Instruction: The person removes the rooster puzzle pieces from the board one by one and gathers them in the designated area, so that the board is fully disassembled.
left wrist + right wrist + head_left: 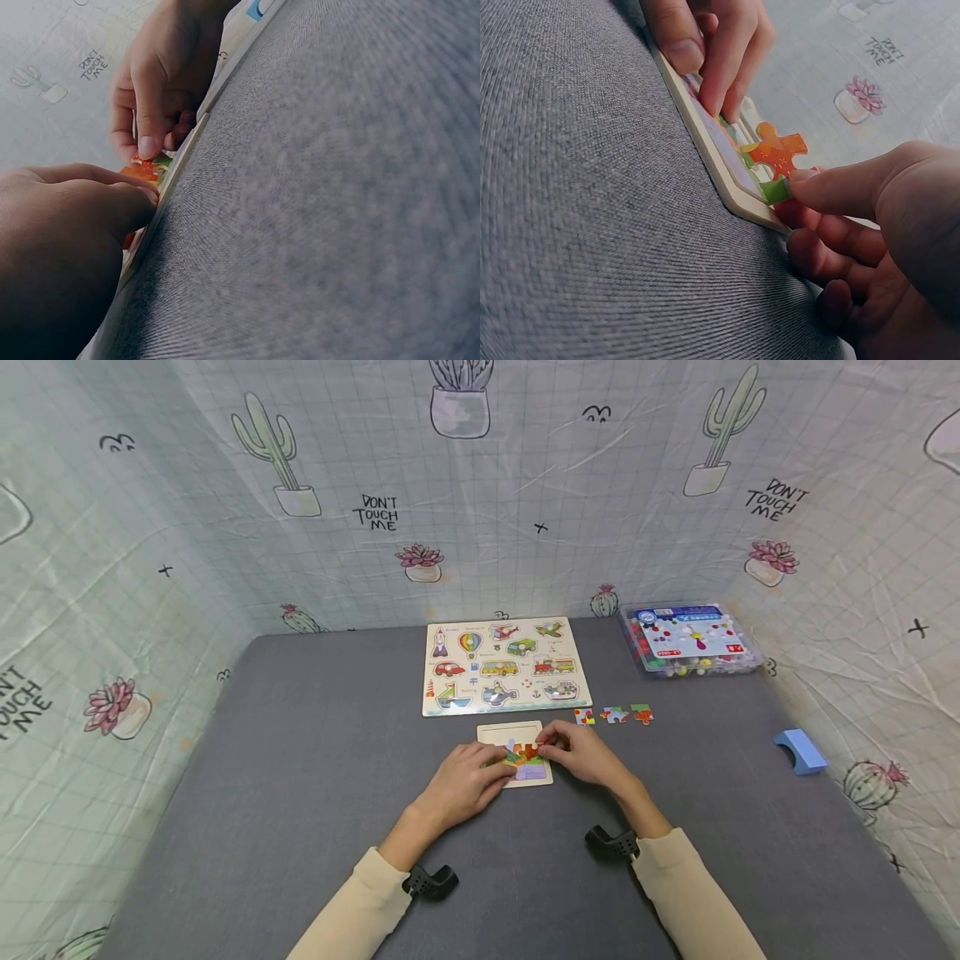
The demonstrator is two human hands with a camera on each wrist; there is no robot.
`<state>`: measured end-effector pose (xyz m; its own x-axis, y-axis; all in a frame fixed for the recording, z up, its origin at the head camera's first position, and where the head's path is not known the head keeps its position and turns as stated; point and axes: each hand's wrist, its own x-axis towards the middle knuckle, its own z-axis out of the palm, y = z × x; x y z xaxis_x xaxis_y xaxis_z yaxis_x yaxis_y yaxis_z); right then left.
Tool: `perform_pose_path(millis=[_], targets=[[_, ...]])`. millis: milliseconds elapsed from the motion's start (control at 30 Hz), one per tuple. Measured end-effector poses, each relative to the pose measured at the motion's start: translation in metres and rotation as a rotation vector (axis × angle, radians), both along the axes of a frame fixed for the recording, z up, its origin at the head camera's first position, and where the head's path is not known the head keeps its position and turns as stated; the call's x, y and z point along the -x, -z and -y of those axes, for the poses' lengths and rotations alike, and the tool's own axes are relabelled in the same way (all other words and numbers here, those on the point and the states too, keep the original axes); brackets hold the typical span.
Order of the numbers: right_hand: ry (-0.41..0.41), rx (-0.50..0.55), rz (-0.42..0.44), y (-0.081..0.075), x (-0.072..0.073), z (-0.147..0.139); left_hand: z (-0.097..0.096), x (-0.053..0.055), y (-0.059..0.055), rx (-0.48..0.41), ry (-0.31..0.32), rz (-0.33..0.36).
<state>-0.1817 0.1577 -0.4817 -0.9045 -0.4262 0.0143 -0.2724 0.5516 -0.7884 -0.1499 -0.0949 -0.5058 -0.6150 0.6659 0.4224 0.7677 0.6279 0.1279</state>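
A small wooden jigsaw tray (491, 732), partly filled with colourful pieces, lies on the grey table. My left hand (467, 778) rests over its left side; in the right wrist view that hand's fingertips (714, 105) press on the pieces, with the thumb by the near rim. Between thumb and fingers my right hand (582, 753) pinches an orange and green jigsaw piece (780, 154), tilted up over the tray's right side. The left hand covers part of the picture. Three loose jigsaw pieces (614, 715) lie beyond the right hand.
Behind the tray lies a larger vehicle puzzle board (487, 691). A clear plastic box (693, 641) of colourful parts stands at the back right. The blue arch block (802, 752) sits near the right edge. Printed cloth (480, 485) walls the table in.
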Motion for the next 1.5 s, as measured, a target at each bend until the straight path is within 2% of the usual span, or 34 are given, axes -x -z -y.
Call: perform_pose_path(millis=[300,700,1133,1500], targets=[[0.010,0.022,-0.003,0.000,0.001,-0.002,0.000,0.000,0.002,0.000,-0.003,0.000],[0.095,0.036,0.021,-0.002,-0.001,-0.015,0.000,0.000,0.003,-0.006,0.000,0.011],[0.268,0.038,0.056,-0.008,-0.004,-0.051,0.000,-0.001,0.004,0.013,-0.010,0.028],[0.352,0.016,0.014,-0.008,-0.009,-0.095,0.000,-0.001,0.005,-0.005,-0.007,0.005]])
